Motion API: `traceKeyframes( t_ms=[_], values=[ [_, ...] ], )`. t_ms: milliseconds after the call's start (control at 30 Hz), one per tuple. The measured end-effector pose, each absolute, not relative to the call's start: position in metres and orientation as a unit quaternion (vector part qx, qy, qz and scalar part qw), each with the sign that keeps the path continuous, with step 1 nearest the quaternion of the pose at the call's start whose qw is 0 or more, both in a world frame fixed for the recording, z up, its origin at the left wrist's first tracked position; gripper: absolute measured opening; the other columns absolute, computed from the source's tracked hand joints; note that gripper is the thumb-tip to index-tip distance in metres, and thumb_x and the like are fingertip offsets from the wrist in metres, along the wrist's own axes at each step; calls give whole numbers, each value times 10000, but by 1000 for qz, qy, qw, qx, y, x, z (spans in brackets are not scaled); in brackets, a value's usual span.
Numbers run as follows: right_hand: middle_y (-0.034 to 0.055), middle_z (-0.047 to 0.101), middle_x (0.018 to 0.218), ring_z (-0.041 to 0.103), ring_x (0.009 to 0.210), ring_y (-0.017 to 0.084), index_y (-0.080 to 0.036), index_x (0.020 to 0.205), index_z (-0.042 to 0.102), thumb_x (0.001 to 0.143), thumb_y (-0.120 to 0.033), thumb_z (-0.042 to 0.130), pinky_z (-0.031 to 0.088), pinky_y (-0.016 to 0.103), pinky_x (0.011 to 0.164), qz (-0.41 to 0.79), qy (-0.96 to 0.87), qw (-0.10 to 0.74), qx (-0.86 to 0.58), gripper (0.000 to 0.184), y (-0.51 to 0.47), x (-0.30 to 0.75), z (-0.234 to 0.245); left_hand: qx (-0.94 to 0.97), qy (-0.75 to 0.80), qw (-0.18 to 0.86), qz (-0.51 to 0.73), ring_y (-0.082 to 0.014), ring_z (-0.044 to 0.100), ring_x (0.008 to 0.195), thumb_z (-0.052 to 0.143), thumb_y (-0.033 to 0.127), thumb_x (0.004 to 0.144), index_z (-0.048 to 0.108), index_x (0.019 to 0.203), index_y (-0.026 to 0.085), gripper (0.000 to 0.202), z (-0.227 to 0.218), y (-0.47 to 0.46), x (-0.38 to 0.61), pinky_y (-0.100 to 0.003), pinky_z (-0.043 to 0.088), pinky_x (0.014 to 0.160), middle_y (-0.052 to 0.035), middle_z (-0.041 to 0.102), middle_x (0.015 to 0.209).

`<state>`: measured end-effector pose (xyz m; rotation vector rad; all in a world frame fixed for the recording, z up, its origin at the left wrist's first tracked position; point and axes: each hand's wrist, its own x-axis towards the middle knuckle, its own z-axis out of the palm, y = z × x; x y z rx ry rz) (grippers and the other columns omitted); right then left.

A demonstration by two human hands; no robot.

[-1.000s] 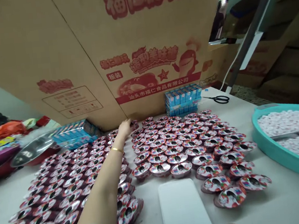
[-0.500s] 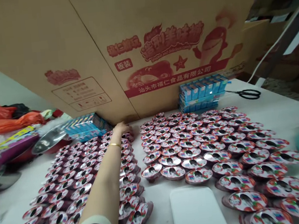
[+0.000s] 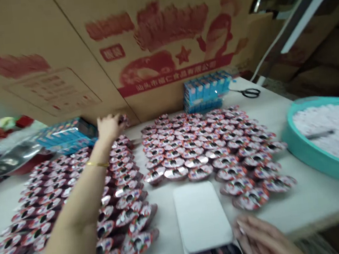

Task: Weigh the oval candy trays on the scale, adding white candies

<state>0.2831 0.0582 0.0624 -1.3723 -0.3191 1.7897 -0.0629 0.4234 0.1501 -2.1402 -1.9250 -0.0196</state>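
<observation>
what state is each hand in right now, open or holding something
Left hand: closed on a packet.
Right hand: by the white scale, blurred; open or closed can't be told.

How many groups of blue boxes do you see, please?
2: the left group beside the left hand, and the right group near the scissors, both before the cardboard. More may be hidden.

By the left hand (image 3: 109, 128) I see glossy oval-topped packets (image 3: 123, 171) patterned red and white, dark-centred. Beyond the right hand (image 3: 261, 234) is a round turquoise plastic tub (image 3: 312, 160).
</observation>
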Motion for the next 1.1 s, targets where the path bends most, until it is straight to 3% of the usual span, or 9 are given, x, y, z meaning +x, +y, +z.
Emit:
traceKeyframes(
  t_ms=[67,167,367,500,600,700,800,967,1100],
  values=[
    [40,636,710,545,601,109,-170,867,708,675,-435,798,408,213,536,733,-132,415,-524,340,52,286,65,-808,-570,146,-34,-306,556,1086,465,481,872,542,1242,233,452,164,386,-44,-518,265,1061,-121,621,1104],
    [35,637,698,517,562,79,-134,879,695,700,-374,799,365,185,503,763,-142,405,-483,318,43,289,66,-898,-436,58,-33,-239,583,975,493,524,868,559,1207,274,426,170,306,-1,-442,343,1005,-63,640,1031],
    [41,645,783,517,566,60,-129,890,685,733,-363,780,354,164,468,781,-130,427,-436,297,20,288,64,-951,-307,-38,-11,-193,602,871,407,469,936,593,1136,212,375,123,163,84,-412,384,952,-64,655,932],
    [55,665,851,589,681,83,-135,912,699,713,-300,799,443,174,575,777,-115,448,-427,277,8,292,64,-952,-304,-16,-7,-201,607,836,459,455,915,596,1112,186,361,100,141,100,-457,362,1012,-63,643,858],
    [63,678,888,619,730,97,-133,935,697,700,-261,805,471,186,628,771,-119,450,-434,288,2,299,63,-944,-327,-26,-43,-236,601,938,547,522,851,540,1221,198,491,106,137,91,-472,382,1005,-85,649,979],
    [57,679,844,605,670,84,-125,933,688,709,-276,798,445,171,568,770,-141,437,-442,292,-2,306,60,-904,-404,-69,-123,-218,601,957,532,520,863,528,1241,203,493,114,127,67,-378,468,880,-87,641,1027],
    [49,670,815,557,606,61,-123,882,682,717,-304,790,397,158,505,766,-162,430,-450,267,-3,308,56,-846,-482,-111,-201,-161,610,828,496,429,903,586,1125,186,341,109,108,40,-289,485,756,-59,640,907],
    [53,681,785,548,627,70,-124,904,687,691,-316,803,436,185,587,743,-192,407,-495,309,1,310,54,-794,-545,-160,-217,-129,588,729,488,371,906,600,1039,177,261,60,67,11,-262,482,704,-37,629,817],
    [28,659,705,502,556,65,-126,922,686,686,-326,793,403,200,537,718,-249,400,-512,327,15,313,66,-779,-562,-177,-212,-137,589,750,451,349,919,591,1080,178,274,15,47,5,-270,490,700,-45,624,845]
  ],
)
